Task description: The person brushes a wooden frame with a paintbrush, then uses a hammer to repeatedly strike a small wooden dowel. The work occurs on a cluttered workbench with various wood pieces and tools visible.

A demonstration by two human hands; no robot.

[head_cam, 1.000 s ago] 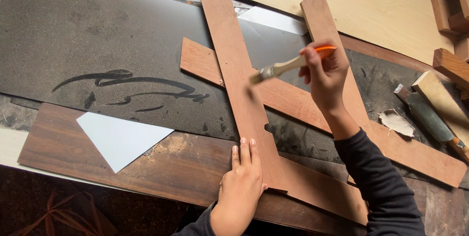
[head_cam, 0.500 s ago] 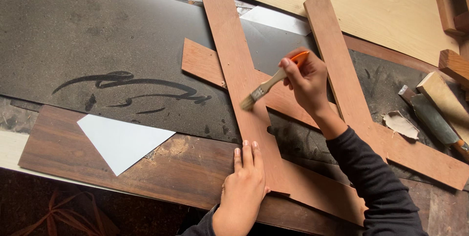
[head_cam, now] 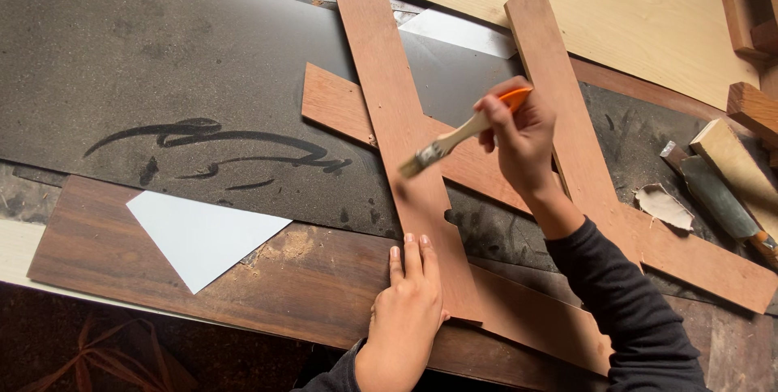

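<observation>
At the lower left of the frame I see a white paper triangle lying on a dark wood board, and just right of it my left hand lies flat, fingers pressed together, on the near end of a long reddish plank that runs up to the top edge. Right of centre my right hand pinches the orange-tipped handle of a small paintbrush, bristles touching that plank's right edge (it crosses two similar planks). At the far right lies a chisel-like tool.
</observation>
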